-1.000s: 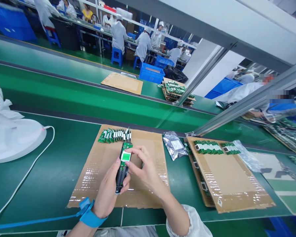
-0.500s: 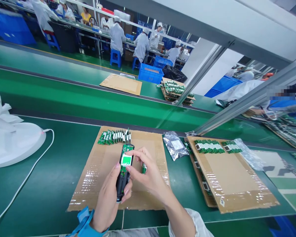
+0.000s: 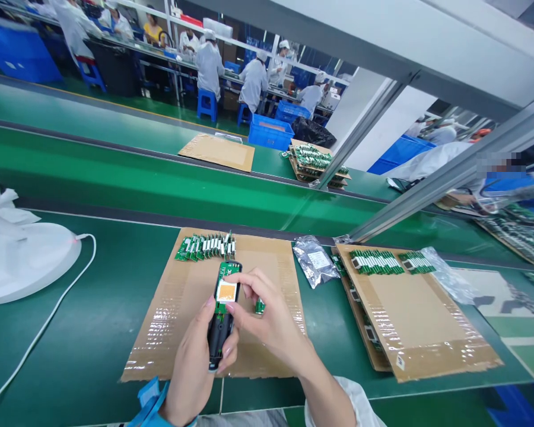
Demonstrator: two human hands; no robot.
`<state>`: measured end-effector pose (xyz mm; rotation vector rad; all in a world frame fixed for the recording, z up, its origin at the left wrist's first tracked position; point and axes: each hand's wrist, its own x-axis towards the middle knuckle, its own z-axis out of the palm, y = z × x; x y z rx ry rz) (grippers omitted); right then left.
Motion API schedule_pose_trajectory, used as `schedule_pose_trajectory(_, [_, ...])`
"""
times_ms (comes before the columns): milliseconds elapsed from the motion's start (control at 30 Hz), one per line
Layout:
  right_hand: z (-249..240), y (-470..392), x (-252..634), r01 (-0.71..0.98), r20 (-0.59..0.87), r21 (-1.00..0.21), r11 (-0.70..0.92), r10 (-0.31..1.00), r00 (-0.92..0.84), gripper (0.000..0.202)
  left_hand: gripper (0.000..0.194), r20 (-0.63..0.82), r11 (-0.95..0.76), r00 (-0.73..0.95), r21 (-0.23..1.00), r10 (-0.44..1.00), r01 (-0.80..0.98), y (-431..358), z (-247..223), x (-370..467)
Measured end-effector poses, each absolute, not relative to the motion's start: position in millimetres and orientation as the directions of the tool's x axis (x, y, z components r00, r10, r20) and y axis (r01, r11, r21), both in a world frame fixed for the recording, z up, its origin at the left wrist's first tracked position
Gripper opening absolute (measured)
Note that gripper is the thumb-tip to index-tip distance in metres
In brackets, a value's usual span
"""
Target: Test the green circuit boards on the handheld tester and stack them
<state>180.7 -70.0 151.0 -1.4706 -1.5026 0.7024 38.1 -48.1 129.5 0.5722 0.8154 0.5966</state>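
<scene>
My left hand (image 3: 194,350) is wrapped round a slim black plastic housing (image 3: 219,338), held tilted over a cardboard sheet. In its upper part sits a green circuit board (image 3: 230,270) with a small white-framed display (image 3: 226,292) showing orange. My right hand (image 3: 269,314) grips the board at the display's right side, forefinger above and thumb below. Just behind that hand, a small green board (image 3: 260,306) is partly hidden. Beyond the housing, a row of circuit boards (image 3: 207,246) stands on the sheet's far edge. A blue band circles my left wrist.
The cardboard sheet (image 3: 160,332) lies on the green bench. To the right are a silvery bag (image 3: 315,261) and stacked cardboard (image 3: 420,320) bearing more boards. A white fan base (image 3: 31,261) with its cable stands left. Co-workers sit across the aisle.
The display has gone from green to orange. Both hands keep nearly the same hold, with the housing's lower end slightly lower.
</scene>
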Motion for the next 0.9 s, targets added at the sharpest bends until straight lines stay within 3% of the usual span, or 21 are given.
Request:
schedule_pose_trajectory(100, [148, -70, 183, 0.435, 0.174, -0.894, 0.109, 0.978, 0.112, 0.030, 0.038, -0.452, 0.648, 0.536, 0.717, 0.713, -0.257, -48, 126, 40])
schedule_pose_trajectory(267, [129, -75, 176, 0.262, -0.047, -0.958, -0.114, 0.967, 0.249, 0.032, 0.032, -0.382, 0.499, 0.467, 0.853, 0.797, -0.155, -50, 107, 47])
schedule_pose_trajectory(467, [109, -85, 187, 0.405, 0.126, -0.887, -0.220, 0.729, 0.673, 0.020, 0.041, -0.371, 0.454, 0.478, 0.888, 0.796, -0.067, -41, 86, 58])
schedule_pose_trajectory(533, [104, -88, 198, 0.499, 0.147, -0.805, -0.321, 0.707, 0.692, 0.020, 0.043, -0.355, 0.445, 0.493, 0.893, 0.794, -0.074, -35, 78, 60])
schedule_pose_trajectory(667, [91, -95, 210, 0.633, 0.046, -0.657, -0.410, 0.816, 0.576, 0.018, 0.043, -0.359, 0.457, 0.490, 0.884, 0.794, -0.093, -25, 62, 61])
schedule_pose_trajectory(733, [83, -99, 211, 0.587, 0.012, -0.703, -0.401, 0.819, 0.574, 0.025, 0.043, -0.363, 0.464, 0.494, 0.880, 0.791, -0.097, -23, 56, 61])
schedule_pose_trajectory(833, [71, -101, 213, 0.356, -0.063, -0.852, -0.384, 0.750, 0.658, 0.045, 0.043, -0.363, 0.470, 0.501, 0.876, 0.786, -0.103, -22, 51, 60])
schedule_pose_trajectory(900, [63, -97, 214, 0.219, -0.137, -0.902, -0.372, 0.729, 0.671, 0.047, 0.043, -0.353, 0.470, 0.507, 0.875, 0.786, -0.119, -23, 51, 61])
